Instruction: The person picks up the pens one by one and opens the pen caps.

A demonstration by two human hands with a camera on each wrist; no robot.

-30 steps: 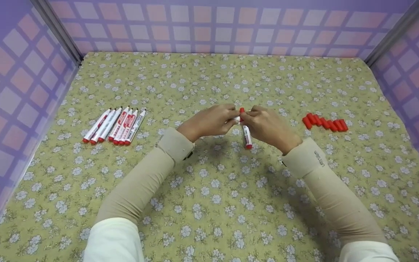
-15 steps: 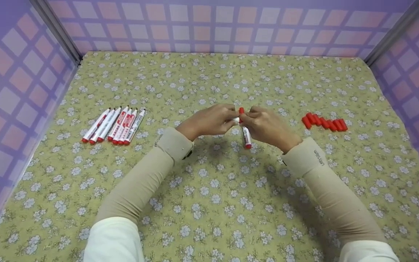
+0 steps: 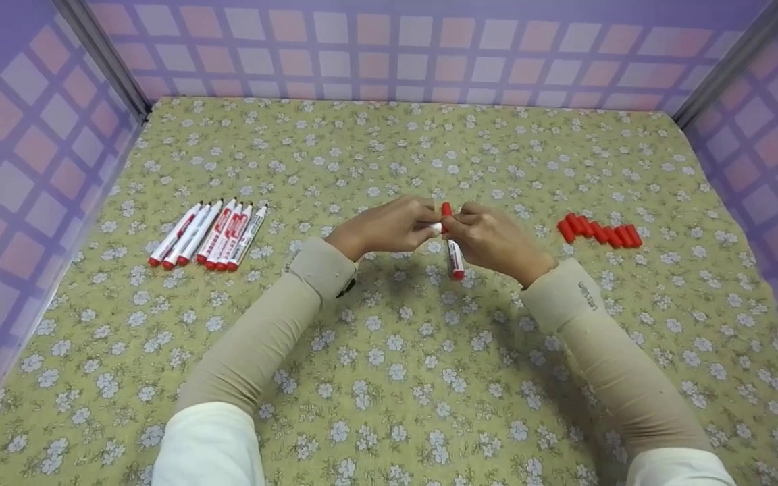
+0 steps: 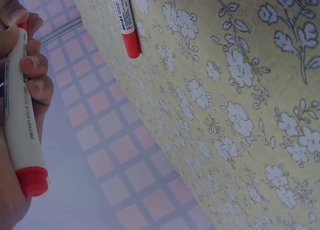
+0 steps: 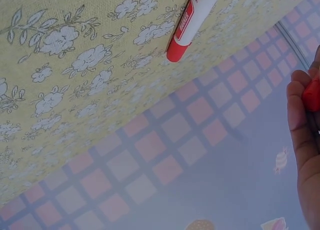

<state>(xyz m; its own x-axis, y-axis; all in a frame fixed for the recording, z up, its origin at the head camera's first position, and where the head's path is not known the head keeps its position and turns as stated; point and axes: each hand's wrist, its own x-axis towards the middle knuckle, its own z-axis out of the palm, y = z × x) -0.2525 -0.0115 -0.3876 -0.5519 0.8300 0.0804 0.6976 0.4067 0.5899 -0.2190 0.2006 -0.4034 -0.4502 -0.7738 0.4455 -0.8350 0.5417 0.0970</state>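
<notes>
**Hands held together over one marker, little moved in the last second**

The left hand [image 3: 389,226] and the right hand [image 3: 494,236] met above the middle of the yellow-green flowered cloth [image 3: 389,351]. The left hand's fingers curled round a white marker with a red end plug [image 4: 22,120], gripping its barrel. The right hand pinched a small red plastic cap [image 3: 446,208] at that marker's tip, its fingers [image 5: 300,115] closed on the red piece. Just below the hands a second white-and-red marker [image 3: 455,259] lay on the cloth, untouched.

Against the pictures from a second and half a second before, both hands stood in nearly the same place and pose, the cap at the same spot between them; only the view shifted slightly. By that, the capping of this marker seemed not yet finished.

Well to the left lay a row of six white-and-red markers [image 3: 208,234], side by side. Well to the right sat a row of loose red caps [image 3: 600,230]. Purple checked walls [image 3: 389,47] enclosed the cloth.
</notes>
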